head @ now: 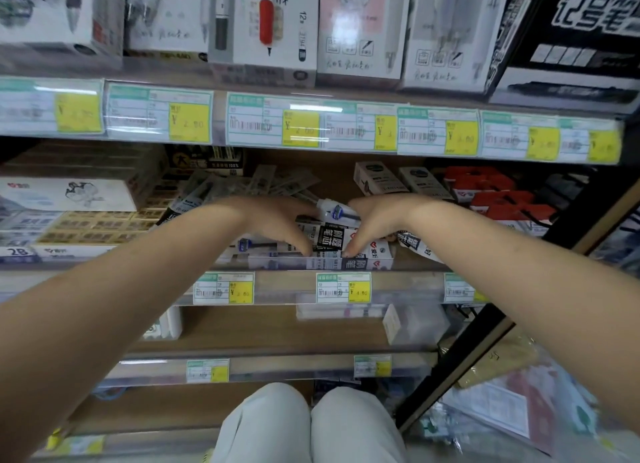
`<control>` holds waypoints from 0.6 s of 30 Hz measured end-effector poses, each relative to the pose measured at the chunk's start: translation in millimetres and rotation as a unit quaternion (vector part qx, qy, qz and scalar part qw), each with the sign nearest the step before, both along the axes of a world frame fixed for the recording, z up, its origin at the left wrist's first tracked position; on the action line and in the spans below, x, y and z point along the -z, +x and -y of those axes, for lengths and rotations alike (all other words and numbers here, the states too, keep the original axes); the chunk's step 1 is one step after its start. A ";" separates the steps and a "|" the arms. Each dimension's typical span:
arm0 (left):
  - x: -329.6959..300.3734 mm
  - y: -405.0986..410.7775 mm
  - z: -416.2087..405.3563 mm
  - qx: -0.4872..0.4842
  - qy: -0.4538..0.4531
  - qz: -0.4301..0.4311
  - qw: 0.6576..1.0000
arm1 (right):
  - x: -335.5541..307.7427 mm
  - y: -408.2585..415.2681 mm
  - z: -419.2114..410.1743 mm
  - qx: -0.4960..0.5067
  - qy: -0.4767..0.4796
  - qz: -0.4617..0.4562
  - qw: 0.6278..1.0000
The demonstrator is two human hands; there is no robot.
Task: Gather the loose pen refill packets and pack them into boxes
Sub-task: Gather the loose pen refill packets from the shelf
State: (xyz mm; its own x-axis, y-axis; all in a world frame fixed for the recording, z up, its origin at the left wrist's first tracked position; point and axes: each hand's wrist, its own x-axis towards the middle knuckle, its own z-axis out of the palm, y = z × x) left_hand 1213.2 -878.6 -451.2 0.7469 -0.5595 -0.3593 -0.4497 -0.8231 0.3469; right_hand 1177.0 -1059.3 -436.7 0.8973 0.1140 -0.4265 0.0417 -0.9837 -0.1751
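On the middle shelf, a bundle of pen refill packets (330,237) with black-and-white labels lies behind the clear front rail. My left hand (277,223) presses against the bundle's left side and my right hand (374,223) against its right side. Both hands have fairly straight fingers pointing down to the shelf. A blue-tipped packet (337,210) sticks up between the two hands. More loose packets (266,182) are scattered at the back of the shelf, and one (415,246) lies just right of my right hand. Two small white boxes (381,178) stand at the back right.
Yellow eraser boxes (93,227) and a white box (69,194) fill the shelf's left side, and red boxes (485,190) sit at the right. Price-tag rails (343,287) edge each shelf. Pen boxes crowd the shelf above (270,22). My knees (311,428) are below.
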 end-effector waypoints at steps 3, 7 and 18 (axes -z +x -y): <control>-0.7 -0.4 -2.5 0.004 -0.004 -0.003 1.000 | 3.6 1.4 1.8 -0.003 0.004 0.010 1.000; 2.1 0.6 -4.5 0.003 -0.015 -0.009 1.000 | 9.8 3.3 -0.5 -0.017 0.002 0.033 0.999; -0.2 3.9 -7.3 0.001 -0.009 -0.008 1.000 | 12.3 6.6 3.4 -0.015 -0.015 0.034 0.999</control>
State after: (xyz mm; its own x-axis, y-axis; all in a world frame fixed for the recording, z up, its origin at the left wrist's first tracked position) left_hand 1217.1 -871.2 -451.0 0.7407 -0.5670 -0.3603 -0.4451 -0.8159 0.3689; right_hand 1183.6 -1062.7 -449.0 0.9204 0.1289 -0.3691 0.0816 -0.9866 -0.1409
